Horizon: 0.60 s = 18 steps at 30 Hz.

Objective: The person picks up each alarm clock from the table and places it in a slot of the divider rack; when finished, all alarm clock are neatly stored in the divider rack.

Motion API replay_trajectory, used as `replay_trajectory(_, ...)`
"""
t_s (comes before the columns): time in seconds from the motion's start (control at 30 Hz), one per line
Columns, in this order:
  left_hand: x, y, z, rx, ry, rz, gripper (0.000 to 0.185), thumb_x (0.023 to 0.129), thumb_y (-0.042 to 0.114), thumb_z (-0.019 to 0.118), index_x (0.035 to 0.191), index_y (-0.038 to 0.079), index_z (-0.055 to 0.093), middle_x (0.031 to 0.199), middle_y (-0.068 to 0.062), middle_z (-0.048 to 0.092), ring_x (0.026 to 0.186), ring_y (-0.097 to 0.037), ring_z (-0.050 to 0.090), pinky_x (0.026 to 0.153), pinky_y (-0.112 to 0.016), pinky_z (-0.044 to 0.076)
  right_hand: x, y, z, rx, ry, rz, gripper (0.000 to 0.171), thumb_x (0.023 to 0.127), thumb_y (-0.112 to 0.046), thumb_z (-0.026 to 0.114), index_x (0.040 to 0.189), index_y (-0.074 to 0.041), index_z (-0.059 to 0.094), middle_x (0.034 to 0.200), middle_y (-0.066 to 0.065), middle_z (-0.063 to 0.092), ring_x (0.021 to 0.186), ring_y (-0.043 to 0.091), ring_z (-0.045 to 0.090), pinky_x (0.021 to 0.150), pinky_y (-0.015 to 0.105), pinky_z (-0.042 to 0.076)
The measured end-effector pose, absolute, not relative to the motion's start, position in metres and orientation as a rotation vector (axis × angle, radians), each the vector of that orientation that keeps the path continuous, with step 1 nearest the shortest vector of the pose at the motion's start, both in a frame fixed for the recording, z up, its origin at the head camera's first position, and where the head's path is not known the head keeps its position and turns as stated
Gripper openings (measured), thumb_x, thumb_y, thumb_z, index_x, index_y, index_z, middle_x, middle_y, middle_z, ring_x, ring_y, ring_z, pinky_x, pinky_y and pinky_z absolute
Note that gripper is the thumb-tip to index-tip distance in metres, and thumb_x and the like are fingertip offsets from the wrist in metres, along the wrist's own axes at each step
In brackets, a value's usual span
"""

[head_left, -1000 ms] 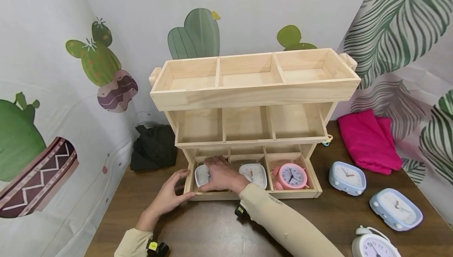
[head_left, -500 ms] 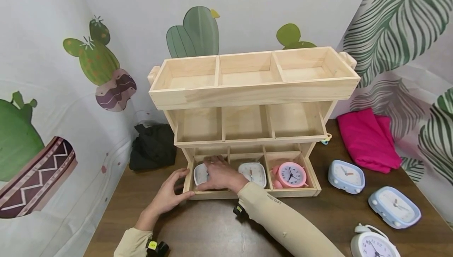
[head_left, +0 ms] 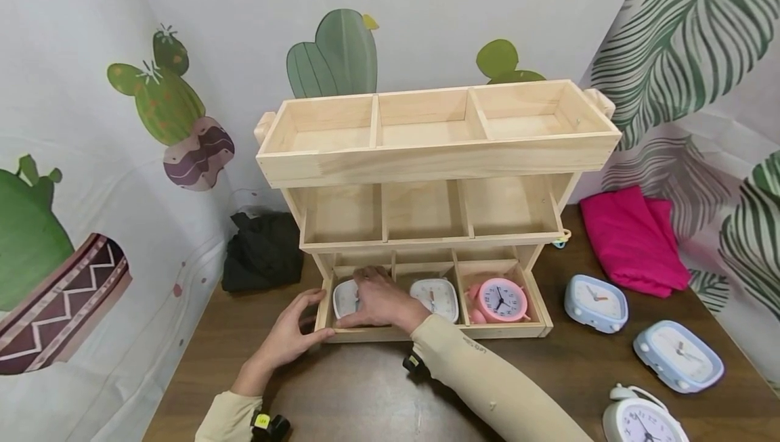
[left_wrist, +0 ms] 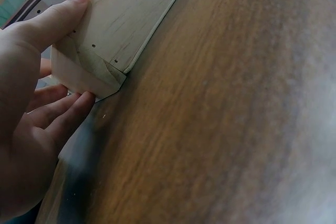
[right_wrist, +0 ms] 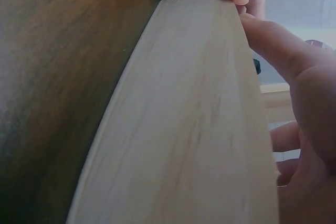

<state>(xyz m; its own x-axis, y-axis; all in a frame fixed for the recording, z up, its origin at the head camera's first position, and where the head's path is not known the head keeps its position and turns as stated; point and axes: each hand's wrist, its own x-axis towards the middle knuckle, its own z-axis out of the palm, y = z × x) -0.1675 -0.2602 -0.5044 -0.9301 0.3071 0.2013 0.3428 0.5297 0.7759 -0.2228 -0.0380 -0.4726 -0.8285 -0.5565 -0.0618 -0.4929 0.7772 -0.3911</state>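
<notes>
Cactus-print backdrop [head_left: 426, 29] rises behind my bench [head_left: 365, 394]. My left hand [head_left: 291, 332] clamps the bottom tray [head_left: 500, 332] by its left corner, presumably steadying it; my right hand [head_left: 385, 301] grips a white clock [head_left: 344, 298] in the left compartment, thumb forward, fingers behind, probably for even control.

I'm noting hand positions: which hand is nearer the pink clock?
Right. In the bottom tray, the right hand is left of the pink clock; the left hand, farther left, grips that tray's left corner.
</notes>
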Motion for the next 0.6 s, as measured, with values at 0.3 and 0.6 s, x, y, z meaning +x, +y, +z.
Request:
replay_trajectory(0.3,-0.169,-0.262,-0.513,-0.606,-2.671,-1.395,0.068,0.077,0.014,0.084,0.134,-0.003,0.050,0.140,-0.024,0.045,0.124,-0.040,0.050,0.087,-0.050,0.056,-0.222,-0.028,-0.469,-0.857,2.842,-0.642,0.094,0.073,-0.066,0.073,0.141,-0.007,0.047,0.143,0.012,0.048,0.134,0.032,0.042,0.113,0.045,0.038)
replay_trajectory(0.6,-0.177,-0.271,-0.530,-0.595,-2.655,-1.422,0.068,0.076,0.022,0.085,0.135,0.011,0.052,0.141,-0.010,0.047,0.126,-0.031,0.050,0.089,-0.043,0.057,-0.215,-0.010,-0.454,-0.926,2.892,-0.715,0.074,0.081,-0.053,0.072,0.137,-0.009,0.054,0.138,0.010,0.054,0.130,0.027,0.049,0.114,0.041,0.037)
